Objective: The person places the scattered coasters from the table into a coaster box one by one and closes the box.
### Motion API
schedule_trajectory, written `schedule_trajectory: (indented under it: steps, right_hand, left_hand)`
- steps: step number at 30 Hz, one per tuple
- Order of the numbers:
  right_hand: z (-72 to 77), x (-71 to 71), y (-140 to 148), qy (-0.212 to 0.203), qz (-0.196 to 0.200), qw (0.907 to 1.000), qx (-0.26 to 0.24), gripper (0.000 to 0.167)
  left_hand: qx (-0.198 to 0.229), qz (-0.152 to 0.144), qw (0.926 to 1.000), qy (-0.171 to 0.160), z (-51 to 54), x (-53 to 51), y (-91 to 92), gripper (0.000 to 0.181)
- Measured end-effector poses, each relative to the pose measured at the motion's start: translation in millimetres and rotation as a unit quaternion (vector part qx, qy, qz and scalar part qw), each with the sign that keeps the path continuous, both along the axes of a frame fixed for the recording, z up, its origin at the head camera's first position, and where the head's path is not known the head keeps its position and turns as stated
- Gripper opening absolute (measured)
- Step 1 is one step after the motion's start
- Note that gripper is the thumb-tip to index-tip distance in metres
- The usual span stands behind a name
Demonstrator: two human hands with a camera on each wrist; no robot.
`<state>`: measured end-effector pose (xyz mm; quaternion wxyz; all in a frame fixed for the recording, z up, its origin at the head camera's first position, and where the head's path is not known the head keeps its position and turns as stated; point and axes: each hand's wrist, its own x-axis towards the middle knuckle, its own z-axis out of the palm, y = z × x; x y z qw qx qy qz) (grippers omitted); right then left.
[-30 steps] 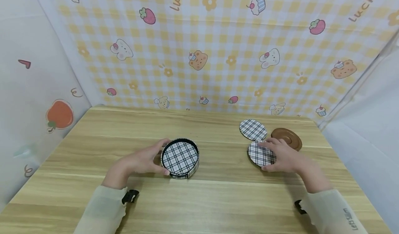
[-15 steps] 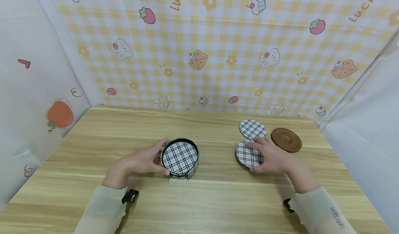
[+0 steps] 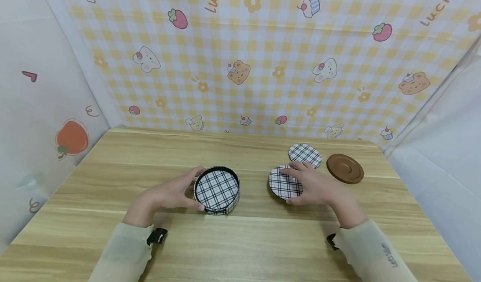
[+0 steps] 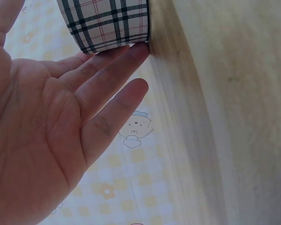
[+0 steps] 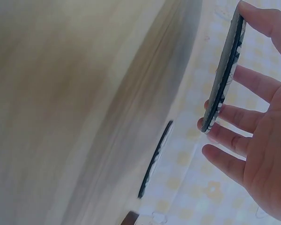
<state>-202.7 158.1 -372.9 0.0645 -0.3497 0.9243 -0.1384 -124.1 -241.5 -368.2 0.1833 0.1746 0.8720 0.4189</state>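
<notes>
In the head view a round plaid coaster holder (image 3: 234, 203) stands left of the middle of the table. A black-and-white plaid coaster (image 3: 217, 190) lies inside its dark rim. My left hand (image 3: 176, 193) holds the holder from the left, thumb at the front and fingers behind. The left wrist view shows fingertips touching the holder's plaid wall (image 4: 112, 23). To the right, my right hand (image 3: 315, 185) grips a second plaid coaster (image 3: 281, 184) by its edges. That coaster's dark edge (image 5: 225, 75) is raised off the table in the right wrist view.
Another plaid coaster (image 3: 306, 152) lies flat at the back right, beyond my right hand. Beside it sits a round brown disc (image 3: 345, 169) with a ringed centre. A yellow checked cloth (image 3: 259, 94) hangs behind the wooden table (image 3: 248, 248).
My right hand has carried its coaster leftward toward the holder, away from the brown disc, which now shows whole. The left hand and holder have stayed in place.
</notes>
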Motion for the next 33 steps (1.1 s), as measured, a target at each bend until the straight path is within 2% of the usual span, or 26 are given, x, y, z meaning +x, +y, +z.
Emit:
schedule_trajectory:
  steps: [8,16,21,29,33]
  right_hand:
    - [6.3,0.9,-21,-0.001,0.019,0.9998,-0.006,0.080]
    - [13.1,4.8,-44,0.009,0.042,0.9990,-0.010,0.082]
    - [15.2,6.6,-60,0.025,0.065,0.9975,-0.012,0.083]
    - [16.8,8.9,-85,0.014,0.092,0.9954,-0.023,0.083]
    - [17.0,9.8,-98,0.019,0.102,0.9944,-0.019,0.083]
  left_hand:
    - [0.005,0.001,1.0000,-0.005,-2.7,-1.9,-0.3,0.098]
    - [0.000,-0.006,1.0000,0.004,-0.3,-1.3,-0.4,0.100]
    - [-0.002,-0.003,1.0000,0.004,-1.1,-0.9,-0.7,0.099]
    - [-0.005,0.010,0.9999,-0.008,-2.8,-0.5,0.4,0.100]
    - [-0.008,0.007,0.9999,-0.005,-2.8,-0.4,0.1,0.101]
